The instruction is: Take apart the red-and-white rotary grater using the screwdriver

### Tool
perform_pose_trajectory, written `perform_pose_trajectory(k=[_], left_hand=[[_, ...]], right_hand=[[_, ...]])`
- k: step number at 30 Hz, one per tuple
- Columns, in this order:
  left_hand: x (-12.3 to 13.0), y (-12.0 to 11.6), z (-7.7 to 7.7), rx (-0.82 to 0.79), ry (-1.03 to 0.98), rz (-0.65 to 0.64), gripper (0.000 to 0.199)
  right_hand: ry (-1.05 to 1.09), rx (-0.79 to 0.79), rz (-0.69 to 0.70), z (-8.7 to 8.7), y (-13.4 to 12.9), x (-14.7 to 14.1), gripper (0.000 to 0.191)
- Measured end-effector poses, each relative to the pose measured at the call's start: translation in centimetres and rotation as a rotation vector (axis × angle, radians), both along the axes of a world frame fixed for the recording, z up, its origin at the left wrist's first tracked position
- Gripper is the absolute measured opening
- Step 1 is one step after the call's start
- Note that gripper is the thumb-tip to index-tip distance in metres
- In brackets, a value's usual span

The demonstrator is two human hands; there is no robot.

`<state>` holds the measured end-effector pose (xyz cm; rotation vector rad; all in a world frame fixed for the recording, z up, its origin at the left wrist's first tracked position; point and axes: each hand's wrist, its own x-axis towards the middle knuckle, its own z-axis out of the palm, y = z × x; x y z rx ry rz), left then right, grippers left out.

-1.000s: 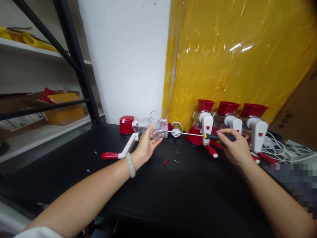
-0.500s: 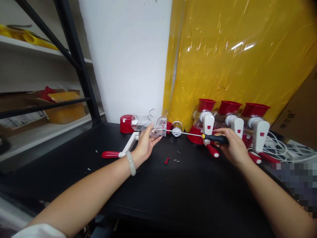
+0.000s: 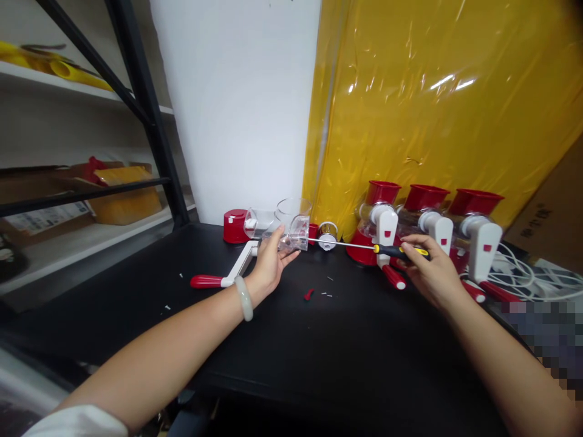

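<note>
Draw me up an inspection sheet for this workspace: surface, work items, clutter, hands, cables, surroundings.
Surface: black tabletop.
Work items: clear plastic housing; screwdriver, its tip at the housing's right side; red-gripped crank.
Clutter: small red piece, scattered tiny pale bits.
Hands: left hand holds the housing; right hand grips the screwdriver.
Cables: white cables, looped at right.
Surroundings: three crank machines; shelving; yellow-wrapped panel behind.

Housing [image 3: 295, 226] is clear glossy plastic, screwdriver shaft [image 3: 344, 244] shiny metal, handle [image 3: 389, 250] plastic, hoppers [image 3: 429, 198] glossy red plastic, tabletop [image 3: 364, 352] matt black, yellow film [image 3: 432, 115] shiny, crinkled.
</note>
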<state>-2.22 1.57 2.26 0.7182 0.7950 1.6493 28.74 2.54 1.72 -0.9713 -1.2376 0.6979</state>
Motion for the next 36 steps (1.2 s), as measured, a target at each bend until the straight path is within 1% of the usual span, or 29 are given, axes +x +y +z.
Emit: perform_pose_trajectory(k=[3, 5, 7, 9, 11, 15, 20, 26, 31, 36], left_hand=[[0.1, -0.1, 0.0, 0.009, -0.002, 0.01, 0.035], [0.1, -0.1, -0.1, 0.031, 0.007, 0.016, 0.038], [0.0, -0.1, -0.2, 0.052, 0.024, 0.022, 0.039], [-0.1, -0.1, -0.3, 0.07, 0.043, 0.027, 0.039], [-0.2, 0.0, -0.4, 0.078, 0.056, 0.033, 0.037], [-0.2, 0.1, -0.4, 0.065, 0.054, 0.048, 0.036], [-0.2, 0.0, -0.3, 0.079, 0.061, 0.059, 0.038], [-0.1, -0.1, -0.3, 0.094, 0.086, 0.051, 0.039], [-0.2, 0.0, -0.2, 0.122, 0.107, 0.067, 0.04], [-0.2, 0.1, -0.3, 0.13, 0.119, 0.069, 0.042]], right_hand=[[0.072, 0.002, 0.045, 0.0, 0.0, -0.1, 0.042], [0.02, -0.029, 0.039, -0.1, -0.1, 0.2, 0.044], [-0.12, -0.067, -0.025, -0.2, -0.2, 0.7, 0.051], [-0.251, -0.081, -0.118, -0.2, -0.4, 1.0, 0.053], [-0.284, -0.072, -0.161, -0.2, -0.5, 1.0, 0.05], [-0.167, -0.051, -0.097, -0.2, -0.2, 0.5, 0.043], [-0.074, -0.01, -0.023, -0.7, 0.6, 0.6, 0.043], [0.027, -0.031, 0.002, -1.0, 1.0, 0.7, 0.044], [0.028, -0.033, 0.028, -1.2, 1.1, 0.7, 0.044], [0.08, -0.019, 0.039, -1.1, 1.1, 0.7, 0.046]])
